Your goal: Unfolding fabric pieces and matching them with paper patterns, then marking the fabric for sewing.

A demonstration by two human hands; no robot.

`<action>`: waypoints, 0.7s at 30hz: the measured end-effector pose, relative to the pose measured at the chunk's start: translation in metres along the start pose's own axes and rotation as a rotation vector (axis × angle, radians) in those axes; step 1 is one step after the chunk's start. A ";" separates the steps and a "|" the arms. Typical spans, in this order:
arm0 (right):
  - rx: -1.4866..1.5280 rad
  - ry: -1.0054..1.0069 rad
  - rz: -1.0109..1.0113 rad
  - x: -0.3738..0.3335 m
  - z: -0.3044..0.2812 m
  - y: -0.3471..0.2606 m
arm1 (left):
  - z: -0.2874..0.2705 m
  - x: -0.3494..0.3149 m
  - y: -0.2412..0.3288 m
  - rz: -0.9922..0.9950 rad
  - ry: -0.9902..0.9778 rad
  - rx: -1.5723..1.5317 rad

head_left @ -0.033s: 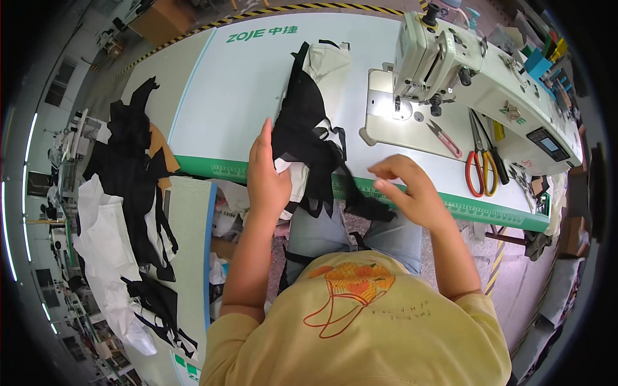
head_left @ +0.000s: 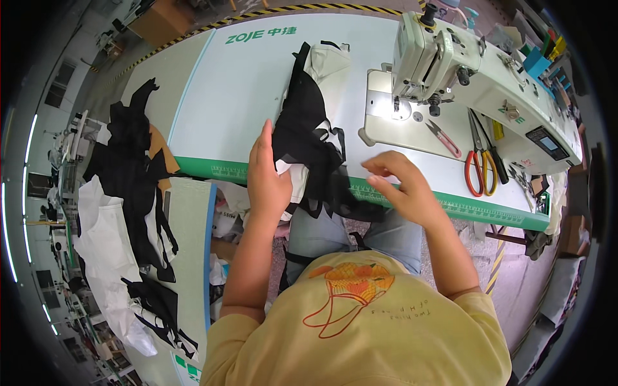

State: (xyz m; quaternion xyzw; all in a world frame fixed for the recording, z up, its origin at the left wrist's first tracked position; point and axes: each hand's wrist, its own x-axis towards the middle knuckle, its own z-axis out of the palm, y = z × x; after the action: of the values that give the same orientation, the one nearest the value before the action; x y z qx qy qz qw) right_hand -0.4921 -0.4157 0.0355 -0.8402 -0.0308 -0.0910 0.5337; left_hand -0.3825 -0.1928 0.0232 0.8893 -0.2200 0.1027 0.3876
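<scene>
A black and white cloth piece [head_left: 301,106] with thin black straps lies on the white table and hangs over its front edge toward my lap. At its left side stands my left hand [head_left: 265,170], fingers stretched out and palm against the black fabric; the cloth hides part of its thumb side. To the right of the cloth, my right hand [head_left: 400,183] hovers over the table's green front edge, fingers bent, thumb apart from them, with nothing seen between. Below it, the loose black end of the cloth is smeared by motion.
A white sewing machine [head_left: 463,77] stands at the right. Near it lie pink-handled snips [head_left: 444,139], red-and-yellow-handled scissors [head_left: 477,168] and other small tools. Black cloth pieces [head_left: 125,167] and white cloth pieces [head_left: 106,238] are heaped on a side table at the left.
My right hand has shifted slightly up and to the left. The loose black end near my lap has swung and is now blurred. My left hand stays nearly in place.
</scene>
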 end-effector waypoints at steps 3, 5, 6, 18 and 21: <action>0.054 0.081 -0.096 0.023 0.026 0.004 | -0.001 -0.004 0.008 0.060 0.001 0.041; 0.059 0.186 -0.147 0.044 0.039 0.007 | 0.001 -0.008 0.012 0.104 0.001 0.055; 0.061 0.190 -0.151 0.054 0.046 0.010 | 0.003 -0.011 0.014 0.125 0.013 0.113; 0.383 0.113 0.357 0.063 0.057 0.027 | 0.008 -0.036 0.063 0.340 -0.185 0.286; 0.625 0.159 0.457 0.054 0.051 0.025 | 0.001 -0.030 0.061 0.205 -0.381 -0.186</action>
State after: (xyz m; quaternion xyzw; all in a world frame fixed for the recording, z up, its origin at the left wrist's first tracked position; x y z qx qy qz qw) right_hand -0.4294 -0.3831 0.0022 -0.6129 0.1723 -0.0208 0.7708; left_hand -0.4373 -0.2210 0.0509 0.8261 -0.3870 -0.0486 0.4067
